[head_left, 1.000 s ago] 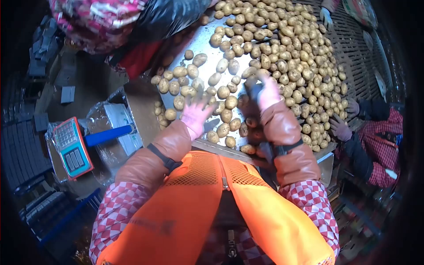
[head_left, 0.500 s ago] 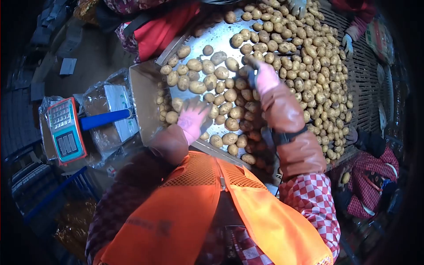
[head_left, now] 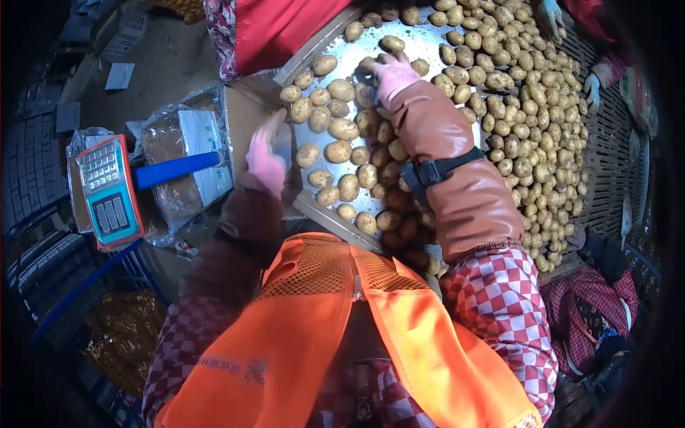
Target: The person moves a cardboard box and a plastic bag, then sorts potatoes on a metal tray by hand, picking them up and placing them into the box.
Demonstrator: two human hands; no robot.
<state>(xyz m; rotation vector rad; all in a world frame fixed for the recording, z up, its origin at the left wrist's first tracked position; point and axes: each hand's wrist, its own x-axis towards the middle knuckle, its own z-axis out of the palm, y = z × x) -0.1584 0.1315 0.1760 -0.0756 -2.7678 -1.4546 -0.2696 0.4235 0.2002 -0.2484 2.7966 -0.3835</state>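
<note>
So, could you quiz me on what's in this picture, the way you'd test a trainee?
1. True or false: the right hand is stretched out over the potatoes on the metal table.
2. What colour is the glove on the left hand? A) pink B) green C) black
3. Fill in the gap: the weighing scale sits on the person's ____ side.

Key: 1 true; 2 A; 3 left.
</note>
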